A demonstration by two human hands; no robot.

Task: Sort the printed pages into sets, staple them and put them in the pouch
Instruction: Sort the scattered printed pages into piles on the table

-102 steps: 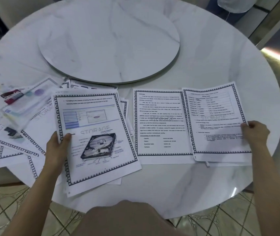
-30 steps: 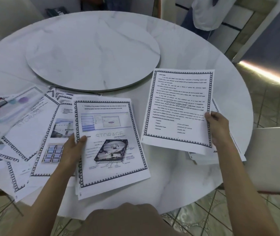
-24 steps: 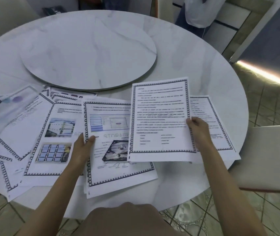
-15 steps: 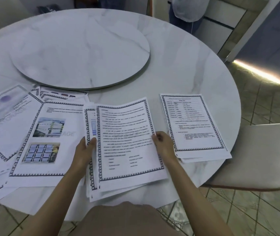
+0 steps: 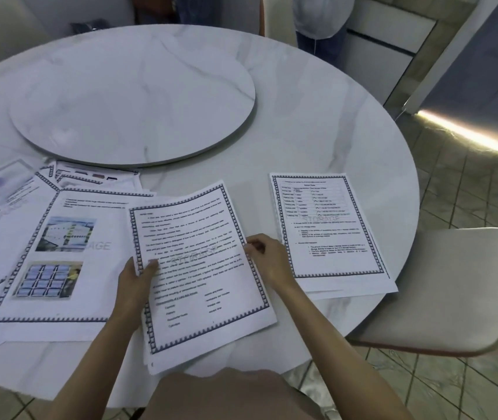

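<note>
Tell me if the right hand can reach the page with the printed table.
Probably yes: the table page lies uncovered just beside the right hand, which must first release the text page.

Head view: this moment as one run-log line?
phase: sorting | left hand: grips text-page stack, left edge | right hand: pinches its right edge | chart page: flat on table, apart at right

Marble table [image 5: 317, 116], tiled floor [image 5: 469, 192], chair [image 5: 438, 283]

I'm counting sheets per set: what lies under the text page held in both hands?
Under the text page, edges of further sheets show at its left and lower sides; their print and number are covered.
</note>
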